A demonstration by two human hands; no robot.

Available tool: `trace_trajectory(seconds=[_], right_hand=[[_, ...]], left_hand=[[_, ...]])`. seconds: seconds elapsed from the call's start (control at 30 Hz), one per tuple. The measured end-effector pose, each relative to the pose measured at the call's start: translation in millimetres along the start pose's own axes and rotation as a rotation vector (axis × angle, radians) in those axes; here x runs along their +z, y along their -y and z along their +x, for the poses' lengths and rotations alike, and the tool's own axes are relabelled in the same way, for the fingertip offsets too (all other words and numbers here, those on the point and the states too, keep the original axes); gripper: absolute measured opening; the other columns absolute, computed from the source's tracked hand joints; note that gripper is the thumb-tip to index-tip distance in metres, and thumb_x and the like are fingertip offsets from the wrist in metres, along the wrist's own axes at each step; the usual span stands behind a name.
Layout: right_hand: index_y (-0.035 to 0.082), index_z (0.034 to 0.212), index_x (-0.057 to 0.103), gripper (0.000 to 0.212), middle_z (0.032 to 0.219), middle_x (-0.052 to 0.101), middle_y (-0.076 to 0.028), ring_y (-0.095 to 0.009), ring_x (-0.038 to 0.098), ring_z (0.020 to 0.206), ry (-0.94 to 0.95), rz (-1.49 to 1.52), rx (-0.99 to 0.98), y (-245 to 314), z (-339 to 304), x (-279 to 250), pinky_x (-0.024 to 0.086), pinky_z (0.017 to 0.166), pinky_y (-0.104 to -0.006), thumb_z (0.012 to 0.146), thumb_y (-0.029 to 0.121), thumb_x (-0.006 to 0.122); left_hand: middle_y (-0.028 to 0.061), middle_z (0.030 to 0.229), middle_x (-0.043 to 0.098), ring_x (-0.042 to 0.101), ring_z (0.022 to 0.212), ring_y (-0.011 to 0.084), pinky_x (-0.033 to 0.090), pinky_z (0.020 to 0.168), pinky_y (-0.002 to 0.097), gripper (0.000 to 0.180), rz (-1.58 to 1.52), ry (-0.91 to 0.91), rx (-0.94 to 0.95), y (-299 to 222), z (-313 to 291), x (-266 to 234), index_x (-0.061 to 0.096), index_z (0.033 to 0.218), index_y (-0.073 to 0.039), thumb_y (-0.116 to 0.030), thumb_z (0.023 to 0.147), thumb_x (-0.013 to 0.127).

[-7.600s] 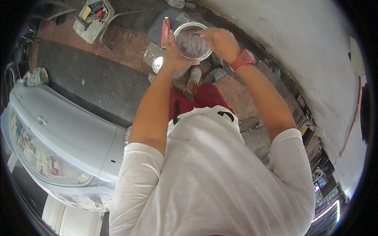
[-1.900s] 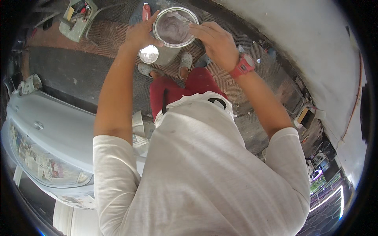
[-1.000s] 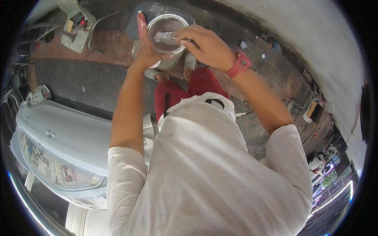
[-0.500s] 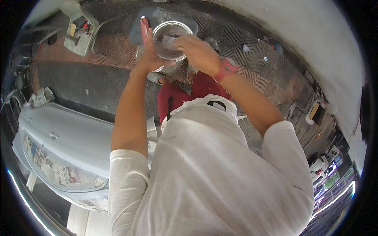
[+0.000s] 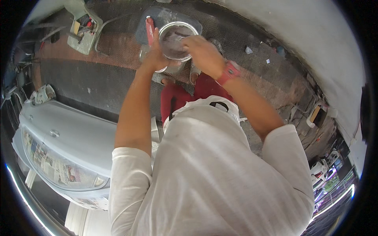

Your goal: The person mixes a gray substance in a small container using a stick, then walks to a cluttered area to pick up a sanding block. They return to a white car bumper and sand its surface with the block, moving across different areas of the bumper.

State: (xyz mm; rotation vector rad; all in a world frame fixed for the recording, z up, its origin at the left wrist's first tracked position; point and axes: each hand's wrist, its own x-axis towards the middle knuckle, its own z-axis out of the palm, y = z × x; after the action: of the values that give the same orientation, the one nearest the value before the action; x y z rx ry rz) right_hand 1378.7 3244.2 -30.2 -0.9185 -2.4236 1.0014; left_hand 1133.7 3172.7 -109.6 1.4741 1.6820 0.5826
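A round metal can (image 5: 194,28) with a bright rim stands ahead of me, and greyish paste (image 5: 171,45) coats its inside. My left hand (image 5: 157,57) is wrapped round the can's left side, thumb along the wall. Over the can's right part, my right hand (image 5: 202,53) is closed with its fingers dipping inside the rim. Whatever it pinches is hidden by the fingers and blur. A red tube (image 5: 150,29) with a white tip lies just beyond the left fingertips, on a dark grey panel (image 5: 167,15) under the can.
A pale chair (image 5: 86,37) holding small tools stands at the far left. To the left is a light grey car body (image 5: 75,133) with newspaper (image 5: 51,161) over its glass. Scraps lie on the dark mat floor (image 5: 252,70). A white wall (image 5: 315,35) runs along the right.
The whole view has shifted slightly, so things sit a little further right. Both hands stay at the can, and the right hand has moved slightly inside its rim.
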Motion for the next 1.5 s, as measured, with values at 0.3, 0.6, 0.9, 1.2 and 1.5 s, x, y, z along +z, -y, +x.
trace_trajectory(seconds=[0.3,0.6,0.9,1.2,1.5], right_hand=[[0.005,0.115,0.072,0.027,0.120,0.074,-0.011,-0.037,0.069,0.114,-0.030,-0.085,-0.021,-14.7,0.1,31.3,0.059,0.095,-0.0481,0.090,0.002,0.063],[0.003,0.122,0.074,0.034,0.124,0.076,-0.015,-0.038,0.069,0.116,-0.103,-0.166,0.024,3.9,3.6,-9.6,0.058,0.098,-0.0488,0.091,0.001,0.060],[0.003,0.117,0.074,0.022,0.114,0.076,-0.017,-0.040,0.069,0.111,0.001,-0.014,0.006,-0.8,29.0,-33.1,0.057,0.096,-0.0497,0.099,0.009,0.064],[0.002,0.121,0.066,0.028,0.122,0.070,-0.020,-0.043,0.067,0.112,0.053,0.223,0.048,-23.0,26.1,-4.0,0.054,0.100,-0.0498,0.095,-0.002,0.056],[0.002,0.120,0.065,0.032,0.124,0.071,-0.021,-0.043,0.067,0.118,-0.017,0.397,0.113,35.6,22.0,-23.3,0.053,0.103,-0.0491,0.093,-0.005,0.051]], left_hand=[[0.0289,0.176,0.027,0.035,0.161,0.0401,0.035,0.131,0.0451,0.175,0.059,0.038,-0.132,-24.1,1.4,-6.9,-0.010,0.171,0.001,-0.034,0.050,0.110],[0.0288,0.176,0.025,0.034,0.162,0.0407,0.035,0.132,0.0444,0.176,0.072,0.037,-0.138,-25.9,-0.8,-6.5,-0.012,0.171,0.001,-0.035,0.049,0.111],[0.0268,0.174,0.033,0.047,0.153,0.0442,0.042,0.127,0.0473,0.174,0.179,0.205,-0.285,-33.0,4.1,-22.6,-0.014,0.174,-0.012,-0.035,0.052,0.108],[0.0291,0.174,0.030,0.045,0.154,0.0473,0.042,0.127,0.0499,0.177,0.120,0.147,-0.097,-1.3,7.5,-16.3,-0.016,0.173,-0.011,-0.040,0.051,0.108],[0.0312,0.173,0.031,0.043,0.156,0.0462,0.042,0.128,0.0469,0.173,0.140,0.191,-0.116,-12.5,7.9,-20.9,-0.017,0.171,-0.006,-0.039,0.055,0.107]])
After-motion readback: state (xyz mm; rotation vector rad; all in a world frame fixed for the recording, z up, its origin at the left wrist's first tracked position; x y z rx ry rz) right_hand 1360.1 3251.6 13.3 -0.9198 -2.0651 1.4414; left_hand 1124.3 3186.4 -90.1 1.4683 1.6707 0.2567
